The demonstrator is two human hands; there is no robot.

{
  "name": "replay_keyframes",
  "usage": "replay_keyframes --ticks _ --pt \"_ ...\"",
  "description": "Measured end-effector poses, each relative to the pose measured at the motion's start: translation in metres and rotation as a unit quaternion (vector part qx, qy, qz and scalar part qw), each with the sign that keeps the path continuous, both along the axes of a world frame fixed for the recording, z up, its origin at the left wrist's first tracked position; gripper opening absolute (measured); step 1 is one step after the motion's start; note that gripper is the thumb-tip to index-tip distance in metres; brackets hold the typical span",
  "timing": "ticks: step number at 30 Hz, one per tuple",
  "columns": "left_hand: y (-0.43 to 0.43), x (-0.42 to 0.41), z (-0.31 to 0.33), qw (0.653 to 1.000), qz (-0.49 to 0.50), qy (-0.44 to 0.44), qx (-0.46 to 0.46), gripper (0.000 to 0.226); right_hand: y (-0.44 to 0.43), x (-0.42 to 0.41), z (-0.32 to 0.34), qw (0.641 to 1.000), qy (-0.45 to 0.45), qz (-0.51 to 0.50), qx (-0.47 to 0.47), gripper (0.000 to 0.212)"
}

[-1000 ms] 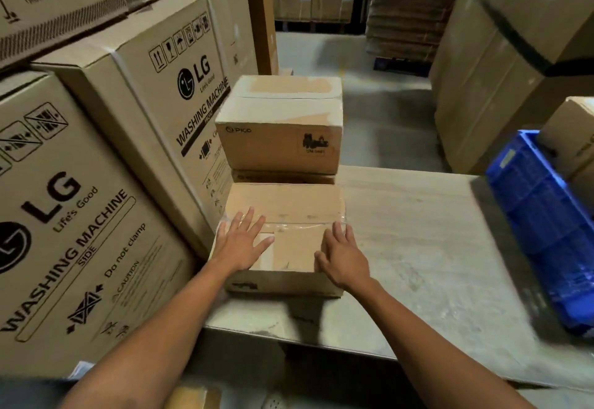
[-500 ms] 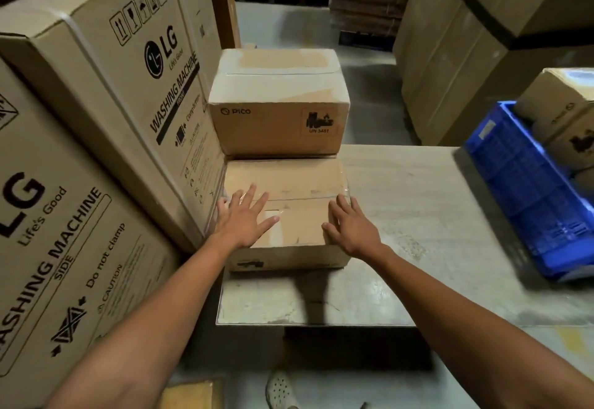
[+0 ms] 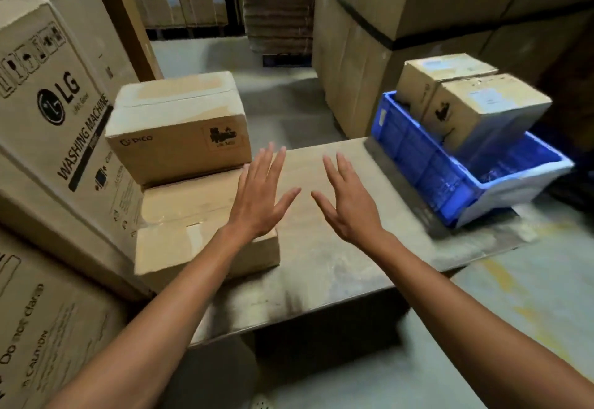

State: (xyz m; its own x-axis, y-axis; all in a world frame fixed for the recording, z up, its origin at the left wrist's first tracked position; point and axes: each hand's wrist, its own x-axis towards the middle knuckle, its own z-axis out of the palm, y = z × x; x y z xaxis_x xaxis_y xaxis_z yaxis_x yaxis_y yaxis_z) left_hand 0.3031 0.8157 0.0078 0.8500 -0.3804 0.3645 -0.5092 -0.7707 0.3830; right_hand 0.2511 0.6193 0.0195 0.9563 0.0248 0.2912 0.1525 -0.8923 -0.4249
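Single wide-angle view from the head, facing forward and down, close over left hand (image 3: pixel 257 198) and right hand (image 3: pixel 350 206), table (image 3: pixel 321 264) below, crate (image 3: pixel 418 164) at right.

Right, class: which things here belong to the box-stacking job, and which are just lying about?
Job: left hand, right hand, low box, Pico box, blue crate, crate's near box, crate's far box.
Lying about: washing machine cartons, strapped cartons.

The low box (image 3: pixel 193 231) is matt brown cardboard with glossy clear tape; the table (image 3: pixel 321 273) looks dull, scuffed grey; the crate (image 3: pixel 424 164) is shiny blue plastic.
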Motion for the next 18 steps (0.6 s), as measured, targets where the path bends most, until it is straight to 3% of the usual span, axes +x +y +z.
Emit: replay_keyframes --ticks 4,11,18 --pt "-0.111 -0.033 0.037 0.993 -0.087 -0.06 -0.055 0.078 -0.093 -0.061 0.029 0.994 -0.075 -0.075 0.033 0.077" --pt "-0.315 -0.118 0.064 0.957 -0.263 -0.072 -0.099 0.079 -0.259 -0.202 0.054 0.962 -0.137 -0.232 0.035 0.076" --pt "-0.488 -0.224 0.065 0.9 -0.414 -0.073 -0.118 0.08 -0.384 -0.343 0.051 0.914 -0.125 -0.386 0.002 0.078"
